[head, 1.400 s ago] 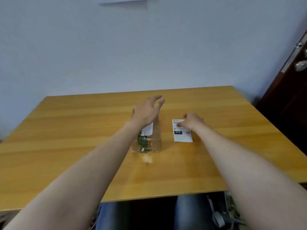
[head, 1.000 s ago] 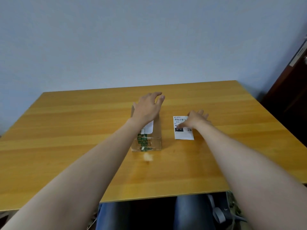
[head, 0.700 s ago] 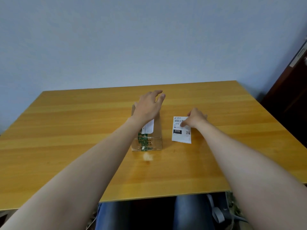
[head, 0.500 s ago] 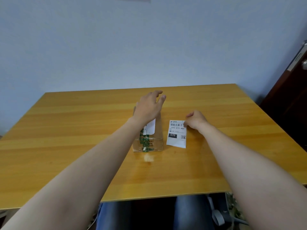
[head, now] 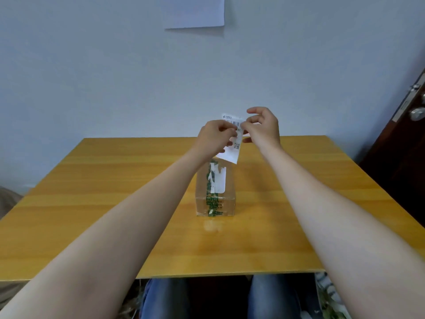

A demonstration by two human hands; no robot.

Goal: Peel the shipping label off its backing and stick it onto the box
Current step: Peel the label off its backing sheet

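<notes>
Label (head: pixel 232 151) hangs in the air above the box (head: pixel 215 196), mid-bench, pinched by both hands: left (head: pixel 213 139) closed on its edge, right (head: pixel 262 127) nipping the top corner, other fingers spread. Peeling looks about to start; next needs a corner split from the backing.

Box on desk, label held above it
The box (head: pixel 215 194) stands mid-desk (head: pixel 92 185); the shipping label (head: pixel 234 143) hangs above its far end, between left hand (head: pixel 212 138) and right hand (head: pixel 264 128).
</notes>
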